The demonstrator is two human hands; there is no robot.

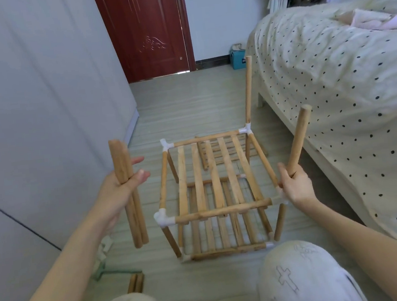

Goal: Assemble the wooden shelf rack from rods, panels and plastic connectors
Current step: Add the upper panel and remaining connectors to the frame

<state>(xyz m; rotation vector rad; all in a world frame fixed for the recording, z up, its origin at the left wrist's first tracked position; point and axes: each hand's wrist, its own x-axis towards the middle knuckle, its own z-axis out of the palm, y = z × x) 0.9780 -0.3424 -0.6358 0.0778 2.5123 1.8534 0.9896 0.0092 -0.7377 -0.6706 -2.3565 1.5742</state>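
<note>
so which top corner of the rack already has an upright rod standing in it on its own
The far right corner connector, by the bed: a rod stands in it unheld. The near right rod is gripped by the right hand; both left corners are bare.

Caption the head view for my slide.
Right hand seats a rod at the half-built rack's near corner; left hand holds two spare rods.

Tan wood rack [219, 197], white plastic connectors [163, 218]. Dark red door [144, 30]. Cream bedspread [333, 85] with black dots. Pale grey striped floor [186, 97]. White trousers [303, 277], grey crosses.
</note>
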